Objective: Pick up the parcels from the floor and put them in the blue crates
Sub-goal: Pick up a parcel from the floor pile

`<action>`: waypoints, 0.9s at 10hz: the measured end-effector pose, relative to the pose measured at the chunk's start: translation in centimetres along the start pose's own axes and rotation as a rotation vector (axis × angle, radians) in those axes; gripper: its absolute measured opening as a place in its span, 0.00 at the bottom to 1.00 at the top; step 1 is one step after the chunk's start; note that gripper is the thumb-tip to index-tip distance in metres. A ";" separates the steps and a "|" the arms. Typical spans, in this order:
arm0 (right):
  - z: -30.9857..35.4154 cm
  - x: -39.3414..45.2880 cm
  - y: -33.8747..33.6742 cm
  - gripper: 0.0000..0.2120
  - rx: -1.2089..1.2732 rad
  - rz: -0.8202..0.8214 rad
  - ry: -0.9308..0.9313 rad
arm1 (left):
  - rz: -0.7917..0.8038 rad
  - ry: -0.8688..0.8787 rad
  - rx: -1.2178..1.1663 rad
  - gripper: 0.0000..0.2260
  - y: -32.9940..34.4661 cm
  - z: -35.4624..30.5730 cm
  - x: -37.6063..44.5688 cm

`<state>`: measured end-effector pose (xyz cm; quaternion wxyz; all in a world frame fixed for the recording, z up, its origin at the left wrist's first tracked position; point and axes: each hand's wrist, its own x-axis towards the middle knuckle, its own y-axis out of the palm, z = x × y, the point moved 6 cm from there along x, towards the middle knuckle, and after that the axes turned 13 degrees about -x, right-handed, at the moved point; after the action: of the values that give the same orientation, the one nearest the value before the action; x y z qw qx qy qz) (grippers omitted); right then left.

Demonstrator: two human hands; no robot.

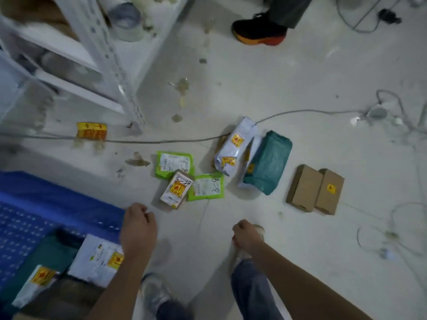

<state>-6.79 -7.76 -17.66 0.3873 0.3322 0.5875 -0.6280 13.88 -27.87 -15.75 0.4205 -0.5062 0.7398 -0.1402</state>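
Several parcels lie on the pale floor ahead of me. Two green pouches [173, 164] [206, 187] flank a small labelled box [176, 191]. Further right a white bag [234, 146] leans against a teal bag [269, 163], and two brown cardboard boxes [303, 188] [329, 191] sit side by side. The blue crate [34, 204] at lower left holds a teal parcel [52, 254] and a white parcel [99, 258]. My left hand [138, 224] hovers at the crate's corner, fingers curled, holding nothing. My right hand [246, 234] is a loose fist above my knee, also holding nothing.
A white metal shelf rack [99, 49] stands at upper left. A thin cable [161, 141] crosses the floor behind the parcels, with more cables and a plug [376, 113] at right. Another person's black-and-orange shoe [258, 31] is at the top. A yellow label [91, 130] lies on the floor.
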 end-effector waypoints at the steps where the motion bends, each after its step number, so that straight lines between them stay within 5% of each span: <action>1: -6.4 3.1 -2.4 0.12 0.041 0.048 0.094 | 0.242 -0.094 0.233 0.10 6.3 -0.7 -2.0; 2: -10.9 4.4 -5.7 0.10 0.128 0.085 0.144 | 0.525 -0.140 0.544 0.15 12.6 -1.6 -4.6; 3: -14.2 5.6 -8.9 0.07 0.232 0.124 0.204 | 0.501 -0.348 0.415 0.17 17.3 -5.5 -6.6; 6: -16.3 12.1 -15.4 0.08 0.445 0.105 0.240 | 0.648 -0.015 0.414 0.10 29.7 -17.0 -6.0; 7: -15.5 14.5 -15.3 0.08 0.472 0.128 0.230 | 0.734 0.079 0.469 0.14 32.6 -17.5 -4.4; 9: -14.0 19.6 -13.3 0.09 0.536 0.127 0.228 | 0.845 -0.006 0.464 0.25 36.8 -16.4 0.5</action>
<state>-28.35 4.41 -29.62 0.2559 0.5271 0.4184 -0.6939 -21.95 -15.35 -29.30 0.5446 -0.0548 0.8287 -0.1169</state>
